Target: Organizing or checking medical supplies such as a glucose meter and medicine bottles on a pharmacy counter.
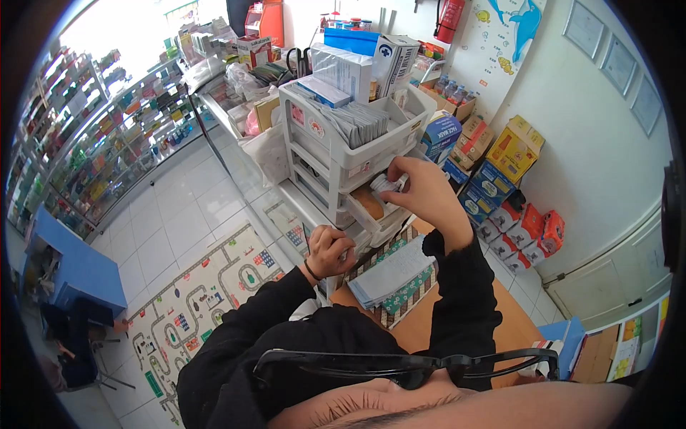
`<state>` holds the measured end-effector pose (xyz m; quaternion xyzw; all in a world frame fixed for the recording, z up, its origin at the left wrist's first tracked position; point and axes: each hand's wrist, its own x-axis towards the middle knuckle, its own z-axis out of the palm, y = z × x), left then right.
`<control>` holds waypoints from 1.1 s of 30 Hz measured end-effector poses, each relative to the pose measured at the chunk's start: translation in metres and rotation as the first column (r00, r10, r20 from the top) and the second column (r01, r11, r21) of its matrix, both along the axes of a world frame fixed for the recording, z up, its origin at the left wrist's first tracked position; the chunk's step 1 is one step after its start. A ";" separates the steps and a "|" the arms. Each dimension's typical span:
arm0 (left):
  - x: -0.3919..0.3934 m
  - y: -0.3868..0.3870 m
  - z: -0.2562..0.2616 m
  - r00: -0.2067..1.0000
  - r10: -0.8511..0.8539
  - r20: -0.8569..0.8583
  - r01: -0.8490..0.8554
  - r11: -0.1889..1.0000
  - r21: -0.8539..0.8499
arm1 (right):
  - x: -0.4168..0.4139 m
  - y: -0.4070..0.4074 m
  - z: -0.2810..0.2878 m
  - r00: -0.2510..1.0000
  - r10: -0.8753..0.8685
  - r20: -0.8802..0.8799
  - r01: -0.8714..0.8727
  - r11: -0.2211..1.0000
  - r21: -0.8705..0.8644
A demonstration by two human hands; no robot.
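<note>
My right hand (426, 185) reaches into a pulled-out drawer (370, 221) of a grey plastic drawer unit (343, 155). Its thumb and index finger are at a white bundle (381, 184) in that drawer; whether they grip it cannot be seen. Next to the bundle lies a brown-orange item (368, 202). My left hand (330, 250) is curled in front of the unit's lower corner, left of the drawer. A small pale bit shows among its fingers, too little to identify. Below the drawer, handwritten sheets of paper (394, 271) rest on a green floral book (410, 292).
Stacked packets (353, 122) and boxes (343, 67) fill the unit's top tray. A glass-topped counter (289, 201) runs beneath it. Cartons (485, 187) and red-and-white packs (522, 236) stand on the floor at right. At lower left, a seated person (77, 343) is near a blue desk (88, 268).
</note>
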<state>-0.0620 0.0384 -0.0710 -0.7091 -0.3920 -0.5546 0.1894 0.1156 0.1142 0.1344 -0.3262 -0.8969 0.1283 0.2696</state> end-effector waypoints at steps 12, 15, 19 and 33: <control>0.000 0.000 0.000 1.000 -0.002 0.006 0.002 1.000 -0.005 | -0.004 0.006 -0.013 0.993 0.110 0.040 -0.112 0.993 0.038; -0.002 0.000 0.000 1.000 0.009 0.003 -0.009 1.000 -0.005 | 0.006 -0.001 -0.002 0.999 0.045 -0.002 -0.044 0.991 0.128; -0.003 0.000 -0.003 1.000 0.008 -0.001 -0.008 1.000 -0.003 | 0.022 -0.005 0.008 0.983 0.155 0.103 -0.155 0.988 -0.008; -0.001 0.005 -0.002 1.000 -0.019 -0.024 0.020 0.999 0.033 | 0.046 -0.019 -0.048 0.830 -0.053 -0.556 0.062 0.998 -0.002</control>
